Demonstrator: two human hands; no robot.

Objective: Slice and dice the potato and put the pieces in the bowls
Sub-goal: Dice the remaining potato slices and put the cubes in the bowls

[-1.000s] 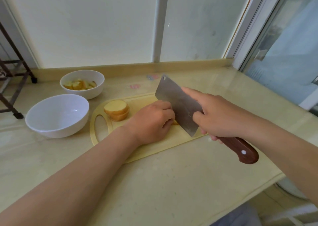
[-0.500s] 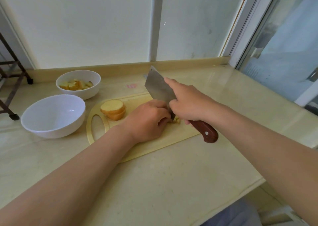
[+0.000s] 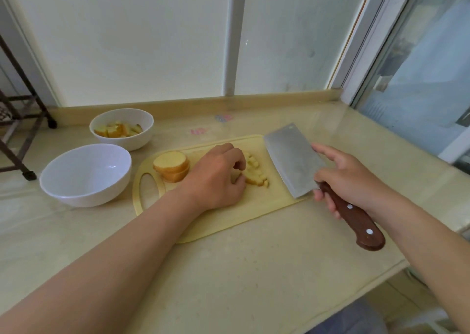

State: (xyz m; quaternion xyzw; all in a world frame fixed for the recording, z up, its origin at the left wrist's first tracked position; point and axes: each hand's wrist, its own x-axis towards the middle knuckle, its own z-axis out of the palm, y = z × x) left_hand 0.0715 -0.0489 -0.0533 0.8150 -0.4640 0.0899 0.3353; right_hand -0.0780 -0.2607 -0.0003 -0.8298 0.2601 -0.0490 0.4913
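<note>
Left fingers [image 3: 237,159]: curled down over the diced pieces [image 3: 255,173], thumb tip against the nearest cube. The left hand [image 3: 216,178] grips the left side of the small heap, wrist low over the cutting board [image 3: 229,221].

Right fingers [image 3: 328,201]: wrapped round the brown handle [image 3: 356,219] of the cleaver [image 3: 292,158], forefinger extended along the back of the blade. The right hand [image 3: 353,181] holds the tool firmly. The blade stands off to the right of the heap, apart from it, over the board's right edge. Whether its heel touches the board cannot be told.

Potato, location: three lots.
- Diced pieces, mid-board, under and beside the left fingertips.
- A stack of slices [image 3: 171,164], uncut into dice, at the board's left end next to the handle slot.
- Cut pieces already in the far bowl [image 3: 132,140], by the back ledge.

The near bowl [image 3: 86,194] stands just left of the board on the counter [image 3: 229,283] and shows nothing inside.

Assessment of progress: slicing looks complete, since no whole potato is in view. Dicing is partly done: one heap is finished, the stack remains. One bowl is served; the other is not. Outstanding, in my judgement: move the present heap into a bowl, dice the remaining slices, and transfer those.
</note>
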